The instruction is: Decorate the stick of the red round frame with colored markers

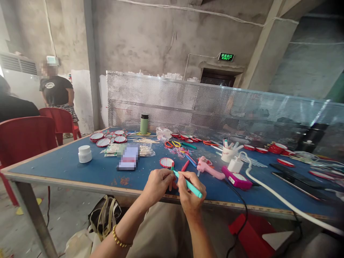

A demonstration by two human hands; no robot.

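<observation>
My right hand is closed round a teal pen, its tip pointing up-left toward my left hand. My left hand pinches a small thin stick-like piece at the near table edge; I cannot make out exactly what it is. Just beyond my hands lie a small round red-rimmed mirror and a red pen on the blue table.
A pink glue gun, a magenta device with a white cable, a white cup of sticks, a white jar, a green flask and several red mirrors are on the table. A perforated metal screen stands behind. Red chairs and a standing person are at the left.
</observation>
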